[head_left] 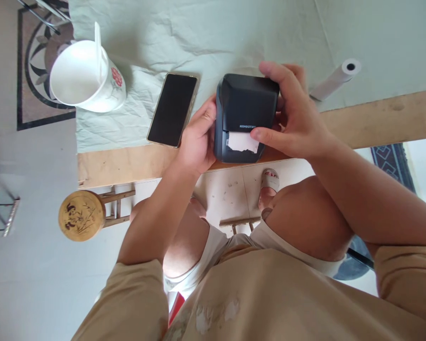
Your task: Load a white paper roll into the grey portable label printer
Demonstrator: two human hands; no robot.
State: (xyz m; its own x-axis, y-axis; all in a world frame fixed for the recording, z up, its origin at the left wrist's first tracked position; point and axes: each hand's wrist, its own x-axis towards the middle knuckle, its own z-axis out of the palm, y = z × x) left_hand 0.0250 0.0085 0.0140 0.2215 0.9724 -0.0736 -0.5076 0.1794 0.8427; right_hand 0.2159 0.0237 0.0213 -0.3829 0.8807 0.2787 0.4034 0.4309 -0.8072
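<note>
A small black label printer [250, 102] with a NIIMBOT mark is between my hands near the table's front edge. White paper [244, 141] with a ragged end sticks out of its slot. My left hand [200, 137] grips the printer's left side, thumb along the casing; its other fingers are largely hidden. My right hand [294, 111] is around the right side, fingers at the back corner and thumb resting by the paper beneath the lid. A phone with a dark screen [173, 110] lies left of my left hand. To the right of my right hand is a white paper roll [335, 80].
A large white tub [115, 92] with a red flower and a white handle inside stands at the table's left end. Pale green cloth [206, 28] covers the table, leaving a bare wooden edge [379, 116]. Below is a round wooden stool [81, 215].
</note>
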